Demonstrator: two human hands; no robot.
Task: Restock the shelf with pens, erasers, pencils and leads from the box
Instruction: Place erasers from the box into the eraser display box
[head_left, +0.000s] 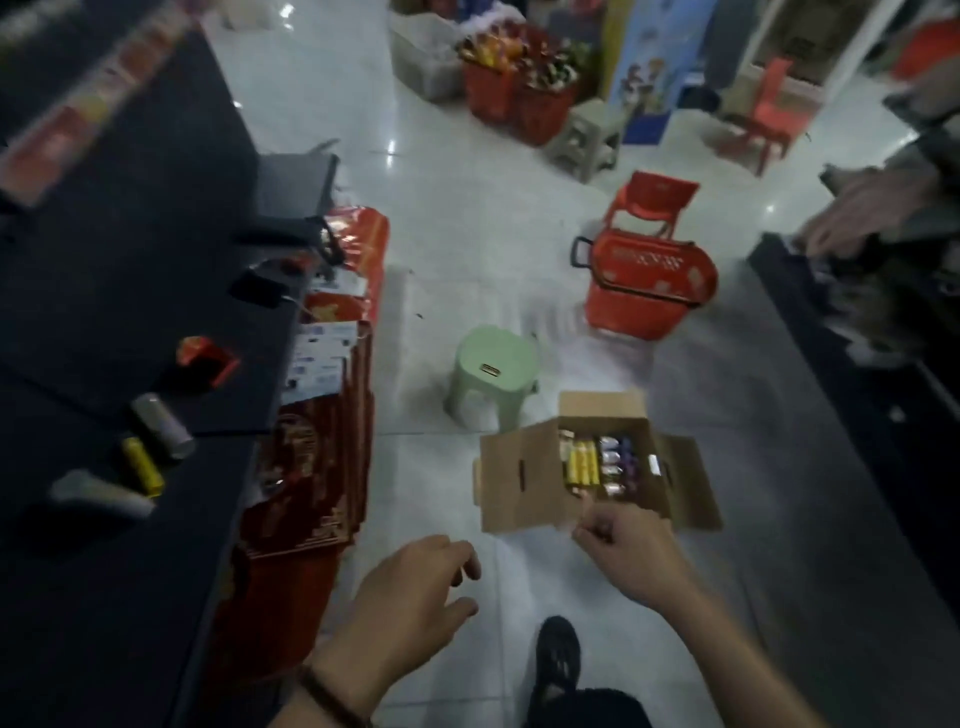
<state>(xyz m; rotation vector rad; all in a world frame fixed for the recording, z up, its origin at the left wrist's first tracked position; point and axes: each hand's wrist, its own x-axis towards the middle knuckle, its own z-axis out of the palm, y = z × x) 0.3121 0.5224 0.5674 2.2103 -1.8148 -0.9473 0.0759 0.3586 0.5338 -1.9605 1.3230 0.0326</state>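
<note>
Fingers on the right hand are curled in with the thumb poking up, right at the near edge of the cardboard box. It's too blurry to say if they're pinching a flap or nothing at all. The left hand hangs at about 8 o'clock from the box with its fingers loose and spread, holding nothing.

The dark shelf fills the 9 o'clock side. The box sits on the floor tiles at roughly 5 o'clock in the view, directly at 12 o'clock from the right hand, with a green stool at its 11 o'clock.

Handling-wise, my guess is the box is light but floppy. With all the flaps open, I'd lift it by the walls or from underneath, never by a flap. The stock inside looks like small stiff packs, light and probably glossy, so a bit slippery. I'd pinch them by the long sides, a few at a time.

Looks-wise, it's plain brown corrugated card with a slot cut in the 9 o'clock flap, and it's packed fairly full. A bundle of yellow packs stands upright on the 9 o'clock side. Purple and silver packets sit just beside them at 3 o'clock. There's one tiny white item against the far wall, and I can't tell what it is.
</note>
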